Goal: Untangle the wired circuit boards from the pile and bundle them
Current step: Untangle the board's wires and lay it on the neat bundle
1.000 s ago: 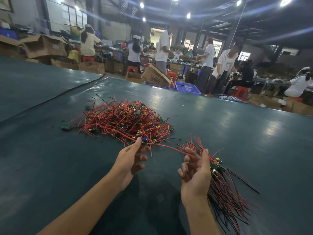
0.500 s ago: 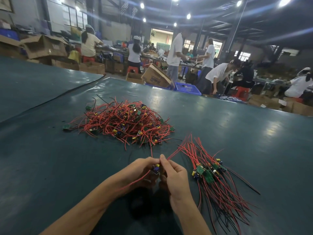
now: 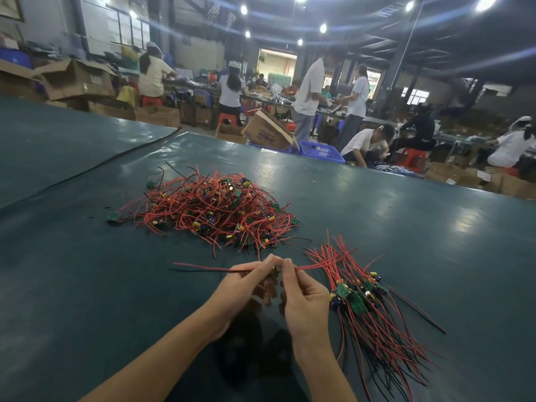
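From the head camera, the left hand (image 3: 240, 288) and the right hand (image 3: 304, 300) meet fingertip to fingertip just above the table, both pinching one wired board (image 3: 274, 273), a small part mostly hidden between them. The left fingers (image 3: 268, 261) are curled, thumb and forefinger pressed on the board's left side. The right fingers (image 3: 287, 264) pinch its right side, and the rest of that hand is folded under. A red and black wire pair (image 3: 203, 267) runs out leftward from the left fingertips, low over the surface. Another red wire (image 3: 314, 266) leaves the right fingertips and reaches to the right.

The tangled pile (image 3: 214, 213) lies beyond the fingertips, apart from them and a little to their left. The bundle (image 3: 371, 309), its wires laid roughly parallel, lies just right of the right hand, with its green boards beside the knuckles.

The table (image 3: 406, 227) is covered in dark teal sheeting, glossy with lamp reflections. Past its far edge, well beyond the fingers, stand a blue crate (image 3: 322, 147), cardboard boxes (image 3: 268, 132) and red stools (image 3: 412, 158). People (image 3: 309, 88) stand and sit at benches under bright ceiling lights
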The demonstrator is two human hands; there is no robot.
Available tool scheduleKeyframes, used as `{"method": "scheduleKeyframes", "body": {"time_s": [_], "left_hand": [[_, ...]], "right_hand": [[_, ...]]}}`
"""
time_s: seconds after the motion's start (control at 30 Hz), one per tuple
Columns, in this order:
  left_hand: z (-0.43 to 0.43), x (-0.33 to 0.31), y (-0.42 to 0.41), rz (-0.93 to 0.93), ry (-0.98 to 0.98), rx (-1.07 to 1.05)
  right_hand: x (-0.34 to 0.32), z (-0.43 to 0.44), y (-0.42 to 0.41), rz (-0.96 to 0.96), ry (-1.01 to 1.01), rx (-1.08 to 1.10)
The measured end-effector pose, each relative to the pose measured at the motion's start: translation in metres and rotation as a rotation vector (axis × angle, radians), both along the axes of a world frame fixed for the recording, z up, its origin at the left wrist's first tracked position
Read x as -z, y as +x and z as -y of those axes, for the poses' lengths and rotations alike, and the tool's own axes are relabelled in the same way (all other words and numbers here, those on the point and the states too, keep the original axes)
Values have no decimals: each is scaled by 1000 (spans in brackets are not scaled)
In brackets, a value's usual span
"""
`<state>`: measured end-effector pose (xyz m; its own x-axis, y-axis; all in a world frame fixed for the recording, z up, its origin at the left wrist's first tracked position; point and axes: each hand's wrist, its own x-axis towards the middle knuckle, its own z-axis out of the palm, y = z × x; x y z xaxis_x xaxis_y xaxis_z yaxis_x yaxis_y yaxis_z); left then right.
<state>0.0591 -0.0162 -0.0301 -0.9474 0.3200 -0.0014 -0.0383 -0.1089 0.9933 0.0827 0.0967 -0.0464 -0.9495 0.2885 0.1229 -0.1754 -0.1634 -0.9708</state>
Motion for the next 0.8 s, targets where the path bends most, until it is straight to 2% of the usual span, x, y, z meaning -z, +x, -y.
{"method": "scheduleKeyframes", "body": {"time_s": [0.1, 0.17, 0.33, 0.43, 0.57, 0.73, 0.8], "left_hand": [[0, 6, -4, -54, -17, -104], [2, 4, -5, -48, 14, -139], [7, 1, -9, -86, 40, -102], [5, 5, -7, -112, 17, -56], [5, 11, -9, -95, 30, -63], [6, 15, -13, -124, -12, -91], [4, 16, -12, -150, -62, -76]], "right_hand": [[1, 0, 0, 26, -29, 41], [0, -7, -3, 65, -119, 125], [-4, -31, -13, 78, -384, 253], [-4, -33, -15, 68, -436, 264], [-2, -30, -13, 62, -330, 279], [2, -5, -5, 110, -25, 92], [4, 3, -3, 115, 39, 89]]}}
